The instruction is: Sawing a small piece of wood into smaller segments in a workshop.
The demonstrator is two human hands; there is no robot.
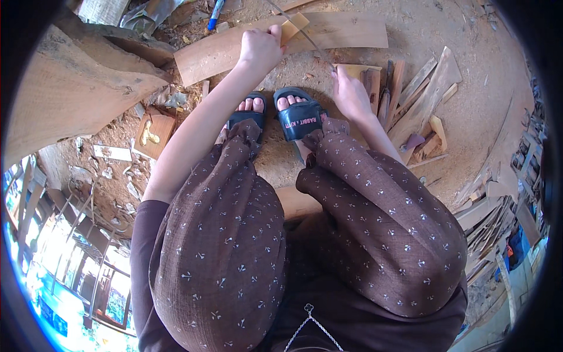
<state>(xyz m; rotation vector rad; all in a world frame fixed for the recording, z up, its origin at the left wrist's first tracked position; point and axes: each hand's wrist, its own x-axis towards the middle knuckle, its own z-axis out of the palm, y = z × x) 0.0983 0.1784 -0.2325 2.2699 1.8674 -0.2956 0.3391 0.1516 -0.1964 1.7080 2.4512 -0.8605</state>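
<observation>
I am squatting over sandy ground, looking down past my knees. My left hand (258, 50) pinches a small pale wooden block (294, 26) and holds it against a long flat plank (352, 30) lying across the ground. My right hand (350, 94) is closed around the near end of a long thin blade (309, 40). The blade runs up and to the left, crossing the block beside my left fingers. A pale wood piece (355, 70) lies just beyond my right hand.
My feet in dark sandals (300, 117) rest just below the plank. Wood offcuts and strips (422, 100) are piled at the right. A thick slab of timber (70, 88) fills the left, with a small brown plaque (153, 135) beside it. A blue pen (216, 14) lies at the top.
</observation>
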